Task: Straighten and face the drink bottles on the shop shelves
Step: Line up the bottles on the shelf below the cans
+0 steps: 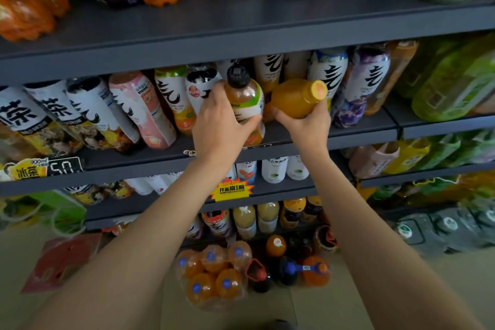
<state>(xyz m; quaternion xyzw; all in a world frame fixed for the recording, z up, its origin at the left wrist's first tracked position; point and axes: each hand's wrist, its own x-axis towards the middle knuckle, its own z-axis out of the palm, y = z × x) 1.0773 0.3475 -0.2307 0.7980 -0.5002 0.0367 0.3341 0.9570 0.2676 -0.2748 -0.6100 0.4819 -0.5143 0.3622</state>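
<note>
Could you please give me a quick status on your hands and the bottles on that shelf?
Left hand grips black-capped bottle, upright. Right hand holds orange bottle, tilted, yellow cap toward camera. Neighbouring bottles crowd both sides.

Your left hand (pixel 222 126) grips a black-capped tea bottle (pixel 245 99) standing on the middle shelf (pixel 361 131), while your right hand (pixel 308 123) holds an orange juice bottle (pixel 294 98) tipped sideways, yellow cap (pixel 319 90) pointing right.

A black-capped bottle (pixel 244 99) of amber drink wore a green-and-white label, the tilted bottle (pixel 296 98) beside it was orange with a yellow cap, the shelf (pixel 241 32) was dark grey, and a starburst tag (pixel 232 189) was yellow and orange.
</note>
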